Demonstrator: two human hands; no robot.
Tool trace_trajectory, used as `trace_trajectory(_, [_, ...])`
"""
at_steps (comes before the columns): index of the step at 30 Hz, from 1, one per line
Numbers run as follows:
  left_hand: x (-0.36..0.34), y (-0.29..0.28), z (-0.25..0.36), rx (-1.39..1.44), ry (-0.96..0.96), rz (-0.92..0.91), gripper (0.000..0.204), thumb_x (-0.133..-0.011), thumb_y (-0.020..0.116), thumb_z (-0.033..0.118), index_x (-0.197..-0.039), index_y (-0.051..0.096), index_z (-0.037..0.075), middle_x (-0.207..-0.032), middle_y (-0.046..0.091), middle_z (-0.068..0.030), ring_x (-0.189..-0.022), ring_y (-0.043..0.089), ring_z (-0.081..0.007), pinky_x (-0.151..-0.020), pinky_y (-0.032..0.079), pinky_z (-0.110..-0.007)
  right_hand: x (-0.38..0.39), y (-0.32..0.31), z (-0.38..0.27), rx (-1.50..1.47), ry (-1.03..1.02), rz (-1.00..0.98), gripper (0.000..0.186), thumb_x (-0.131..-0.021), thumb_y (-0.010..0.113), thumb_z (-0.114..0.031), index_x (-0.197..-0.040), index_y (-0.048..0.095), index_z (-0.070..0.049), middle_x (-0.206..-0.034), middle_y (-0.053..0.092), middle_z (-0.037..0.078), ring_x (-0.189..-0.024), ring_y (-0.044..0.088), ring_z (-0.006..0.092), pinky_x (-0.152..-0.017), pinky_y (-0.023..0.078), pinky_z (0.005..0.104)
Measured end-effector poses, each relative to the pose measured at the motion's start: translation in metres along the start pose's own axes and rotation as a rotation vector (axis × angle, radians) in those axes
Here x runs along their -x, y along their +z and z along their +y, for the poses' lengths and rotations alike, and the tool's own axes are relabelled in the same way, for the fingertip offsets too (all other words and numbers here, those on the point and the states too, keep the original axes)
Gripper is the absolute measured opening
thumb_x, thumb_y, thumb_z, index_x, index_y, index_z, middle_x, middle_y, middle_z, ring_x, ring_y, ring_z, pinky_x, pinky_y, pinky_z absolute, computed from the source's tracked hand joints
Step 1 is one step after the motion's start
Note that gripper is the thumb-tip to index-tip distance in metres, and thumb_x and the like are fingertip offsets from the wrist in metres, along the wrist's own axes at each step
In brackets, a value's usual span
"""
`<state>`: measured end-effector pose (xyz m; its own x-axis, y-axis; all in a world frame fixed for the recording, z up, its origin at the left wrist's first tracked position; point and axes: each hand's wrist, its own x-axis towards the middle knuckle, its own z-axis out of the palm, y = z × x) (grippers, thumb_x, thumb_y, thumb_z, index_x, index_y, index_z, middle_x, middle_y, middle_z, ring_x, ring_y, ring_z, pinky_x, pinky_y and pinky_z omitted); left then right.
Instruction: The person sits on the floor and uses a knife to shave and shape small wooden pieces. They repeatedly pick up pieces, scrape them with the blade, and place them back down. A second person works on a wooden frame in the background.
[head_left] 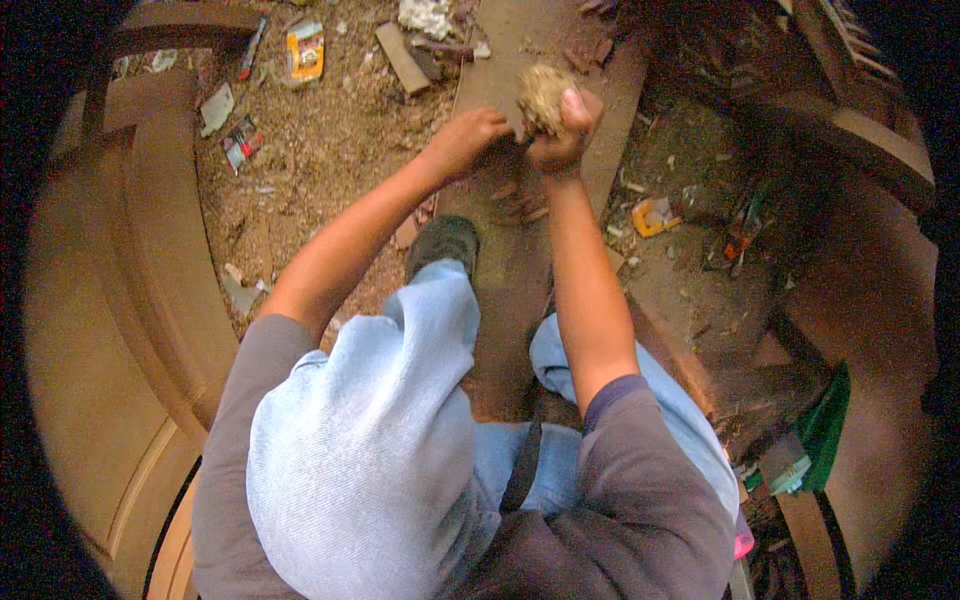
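My right hand [565, 140] grips a rough, light-brown chunk that looks like frayed wood [543, 98], with the thumb lying over its side. My left hand [468, 142] is just to the left, fingers curled closed. Whatever it may hold is hidden by the fingers. Both hands are over a long brown wooden board [500, 330] that runs away from me between my legs. Small dark wood scraps [520, 205] lie on the board just below the hands. A dark shoe [443, 245] on my left foot rests against the board's left side.
Panelled wooden pieces [150, 230] stand at the left. Wood chips and dirt [310, 130] cover the ground, with yellow wrappers [305, 52] and a short wood offcut [402, 58]. At the right are a yellow scrap [655, 217], dark timber [870, 150] and a green object [826, 425].
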<state>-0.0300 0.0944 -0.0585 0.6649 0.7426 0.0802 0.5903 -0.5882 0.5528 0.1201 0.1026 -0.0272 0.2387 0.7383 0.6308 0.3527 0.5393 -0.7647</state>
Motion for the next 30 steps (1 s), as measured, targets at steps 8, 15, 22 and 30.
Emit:
trace_trajectory(8, [0.001,0.002,-0.003,-0.048,0.010,-0.038,0.020,-0.073,0.060,0.005,-0.093,0.062,0.006,-0.096,0.060,-0.0112,-0.098,0.058,-0.0308,-0.080,0.051,-0.039,-0.012,-0.028,-0.006,-0.514,0.941,0.109,0.040,-0.081,0.045,-0.027,-0.105,0.054,0.004,-0.084,0.062,0.017,-0.064,0.062,0.0281,-0.057,0.053,0.0390])
trace_trajectory(15, [0.008,0.001,0.000,0.037,-0.064,-0.018,0.024,-0.074,0.057,0.004,-0.097,0.064,0.008,-0.097,0.061,-0.0101,-0.099,0.058,-0.0295,-0.080,0.051,-0.039,-0.016,-0.021,-0.029,-0.408,0.921,-0.008,0.031,-0.086,0.049,-0.019,-0.106,0.053,0.003,-0.086,0.060,0.017,-0.069,0.063,0.0287,-0.059,0.054,0.0402])
trace_trajectory(22, [0.013,0.006,0.004,0.025,-0.106,-0.017,0.026,-0.077,0.053,0.005,-0.099,0.065,0.008,-0.098,0.061,-0.0102,-0.098,0.058,-0.0292,-0.081,0.050,-0.038,-0.011,-0.020,-0.041,0.009,0.260,-0.150,0.022,-0.090,0.046,-0.011,-0.103,0.053,0.005,-0.091,0.060,0.017,-0.079,0.064,0.0276,-0.063,0.056,0.0363])
trace_trajectory(30, [0.011,0.011,0.003,0.041,-0.091,0.065,0.026,-0.074,0.055,0.004,-0.097,0.067,0.007,-0.095,0.062,-0.0117,-0.098,0.058,-0.0304,-0.082,0.049,-0.038,-0.003,-0.030,-0.038,-0.435,0.551,-0.054,0.020,-0.090,0.051,-0.013,-0.104,0.052,0.002,-0.092,0.062,0.019,-0.074,0.062,0.0261,-0.063,0.054,0.0351])
